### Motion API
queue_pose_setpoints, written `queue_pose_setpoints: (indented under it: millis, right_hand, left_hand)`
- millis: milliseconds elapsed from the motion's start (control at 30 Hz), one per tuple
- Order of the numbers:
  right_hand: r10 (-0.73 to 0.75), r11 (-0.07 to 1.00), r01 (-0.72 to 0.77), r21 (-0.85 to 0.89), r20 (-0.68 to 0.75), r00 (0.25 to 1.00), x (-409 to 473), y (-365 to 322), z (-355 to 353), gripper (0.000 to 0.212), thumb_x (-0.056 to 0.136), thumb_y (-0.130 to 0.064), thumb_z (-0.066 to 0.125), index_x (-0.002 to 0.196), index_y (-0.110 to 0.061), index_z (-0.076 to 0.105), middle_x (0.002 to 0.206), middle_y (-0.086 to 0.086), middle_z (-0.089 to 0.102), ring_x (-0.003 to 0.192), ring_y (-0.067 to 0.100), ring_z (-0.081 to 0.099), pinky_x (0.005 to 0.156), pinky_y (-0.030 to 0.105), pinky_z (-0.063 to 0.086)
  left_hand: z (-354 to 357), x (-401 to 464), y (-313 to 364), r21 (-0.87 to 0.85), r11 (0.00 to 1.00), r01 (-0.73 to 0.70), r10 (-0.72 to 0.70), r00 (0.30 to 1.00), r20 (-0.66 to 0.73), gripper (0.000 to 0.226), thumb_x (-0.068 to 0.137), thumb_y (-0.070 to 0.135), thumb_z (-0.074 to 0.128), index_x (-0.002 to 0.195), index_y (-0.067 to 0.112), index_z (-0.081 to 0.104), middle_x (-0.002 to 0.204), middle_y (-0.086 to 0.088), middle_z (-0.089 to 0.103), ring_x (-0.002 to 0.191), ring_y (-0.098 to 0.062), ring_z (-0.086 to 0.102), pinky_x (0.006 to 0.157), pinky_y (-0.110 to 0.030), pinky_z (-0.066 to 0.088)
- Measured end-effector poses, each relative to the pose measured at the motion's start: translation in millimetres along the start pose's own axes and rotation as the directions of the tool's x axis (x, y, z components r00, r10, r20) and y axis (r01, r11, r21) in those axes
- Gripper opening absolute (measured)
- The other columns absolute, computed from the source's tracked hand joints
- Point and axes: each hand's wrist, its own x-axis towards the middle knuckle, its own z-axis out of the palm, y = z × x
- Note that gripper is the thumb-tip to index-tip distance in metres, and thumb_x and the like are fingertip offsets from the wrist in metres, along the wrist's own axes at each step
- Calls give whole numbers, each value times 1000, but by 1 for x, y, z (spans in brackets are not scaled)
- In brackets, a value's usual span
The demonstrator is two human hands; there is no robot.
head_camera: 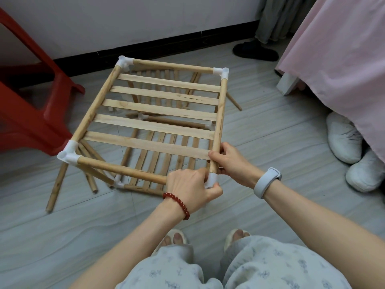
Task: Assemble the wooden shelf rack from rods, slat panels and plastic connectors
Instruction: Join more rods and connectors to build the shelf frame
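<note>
Now corner connector [212, 180] is pinched by left hand [192, 187], side rod [218, 122] gripped by right hand [231, 161]; if pushed skewed, rod could jam or opp. joints pop.

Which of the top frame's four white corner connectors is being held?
The nearest corner connector, gripped by the left hand; the right hand holds the rod above it. The other three corners are untouched.

The square shelf frame of pale round wooden rods [100, 101] has a bare, matt grain, and its flat light wood slats [160, 110] look smooth, unvarnished. White plastic corner connectors [68, 153] are smooth with a faint sheen. The red moulded plastic chair [31, 113] is glossy. The grey wood-patterned floor [62, 236] seems a smooth, low-sheen laminate. Pink cloth bedcover [337, 59], soft and matt.
</note>
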Motion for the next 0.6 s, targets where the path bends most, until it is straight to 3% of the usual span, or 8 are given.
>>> queue_pose_setpoints:
  millis: [100, 267, 333, 433, 600]
  right_hand:
    - [1, 1000, 0, -26, 26, 1000, -3, 3, -6, 11, 93, -19, 54, 88, -13, 46, 78, 1, 49, 71, 13, 50, 71, 33, 45]
    - [61, 998, -60, -10, 149, 987, -2, -2, -19, 20, 90, -22, 59, 98, -9, 47, 74, 0, 53, 66, 10, 49, 60, 23, 39]
    - [68, 998, -69, 3, 174, 982, -1, -3, -19, 20, 90, -21, 60, 99, -9, 47, 74, -1, 53, 65, 10, 48, 58, 22, 38]
    - [50, 999, -53, 10, 187, 981, -3, -4, -19, 20, 90, -19, 59, 101, -9, 46, 74, 0, 52, 63, 10, 47, 59, 24, 37]
    - [8, 1000, -7, -10, 150, 989, -4, -2, -15, 18, 91, -19, 58, 99, -8, 46, 74, 1, 49, 64, 11, 45, 64, 28, 40]
  left_hand:
    - [1, -2, 2, 11, 1000, -17, 16, 1000, 6, 27, 84, 49, 44, 76, 24, 43, 61, 4, 51, 64, -19, 50, 53, -26, 27]
    - [3, 1, 5, 18, 1000, -25, 24, 999, 29, 37, 87, 52, 38, 95, 19, 52, 73, 3, 63, 71, -20, 58, 84, -33, 35]
    - [4, 2, 6, -14, 1000, -1, 1, 1000, 9, 36, 87, 54, 37, 94, 21, 51, 79, 4, 65, 76, -19, 60, 82, -33, 38]
    - [4, 3, 8, -88, 996, 9, -13, 999, -49, 30, 87, 51, 40, 94, 23, 51, 83, 7, 59, 77, -18, 59, 65, -28, 36]
    - [7, 5, 7, -77, 997, -14, 6, 995, -98, 28, 88, 47, 40, 94, 24, 54, 87, 6, 62, 79, -20, 60, 60, -27, 33]
